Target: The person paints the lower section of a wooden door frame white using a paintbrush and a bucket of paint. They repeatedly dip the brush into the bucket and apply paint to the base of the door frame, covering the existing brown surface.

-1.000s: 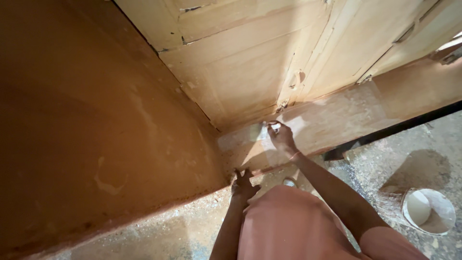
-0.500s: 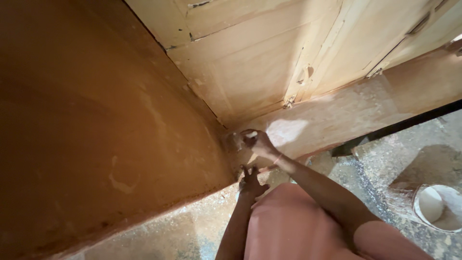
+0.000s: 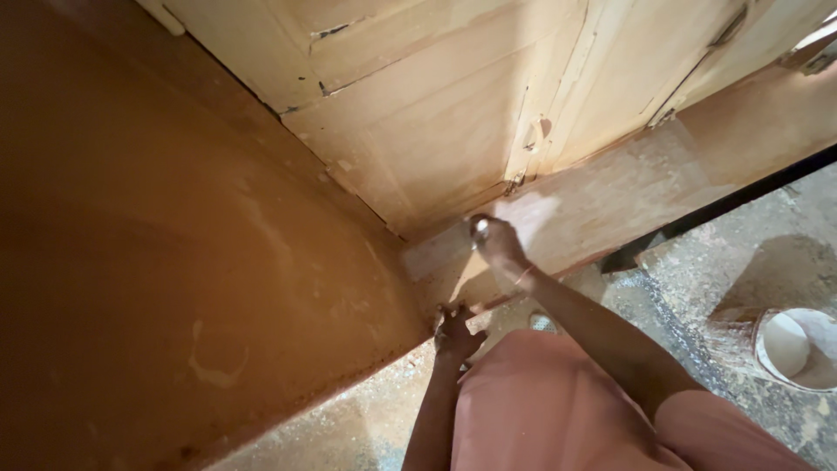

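We see a large brown wall (image 3: pixel 174 262) beside our left hand (image 3: pixel 455 331), whose spread fingers press its lower edge. Above our right hand (image 3: pixel 501 247) stands a pale wooden door (image 3: pixel 436 113). That hand presses the dusty plank (image 3: pixel 610 201), curled around a small pale object (image 3: pixel 479 227) we cannot identify.

Dusty concrete floor (image 3: pixel 349 419) strewn with pale debris, bearing at far right a round bucket (image 3: pixel 798 347) of white paste; above, pale panelled wooden doors (image 3: pixel 453 113) with hinges.
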